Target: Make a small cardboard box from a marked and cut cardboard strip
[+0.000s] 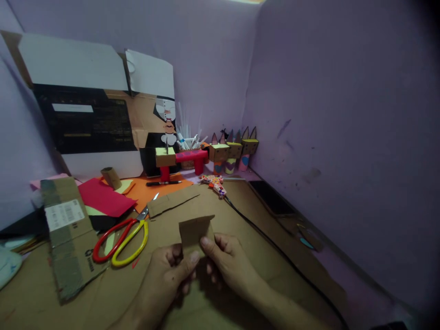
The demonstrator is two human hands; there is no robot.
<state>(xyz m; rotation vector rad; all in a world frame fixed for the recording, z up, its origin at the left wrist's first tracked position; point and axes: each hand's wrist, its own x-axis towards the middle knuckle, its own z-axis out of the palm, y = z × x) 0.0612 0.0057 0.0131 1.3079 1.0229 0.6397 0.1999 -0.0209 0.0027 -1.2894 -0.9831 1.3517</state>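
Note:
Both of my hands grip one small piece of brown cardboard (195, 233) above the cardboard-covered table. Its upper edge is bent over. My left hand (172, 270) pinches the lower left part, with the thumb on the front face. My right hand (228, 259) pinches the right side, its thumb pressed on the front near the middle. The fingers behind the piece are partly hidden. Left of my hands lie scissors (129, 243) with one red and one yellow handle. Just behind the piece is a flat cardboard strip (172, 204).
A patterned glue gun (215, 183) lies behind, its black cable (275, 261) running along the right. At the right wall rests a phone (271, 197). Several eared cardboard figures (220, 152) stand at the back. A taped cardboard piece (70, 247) and red paper (106, 197) lie left.

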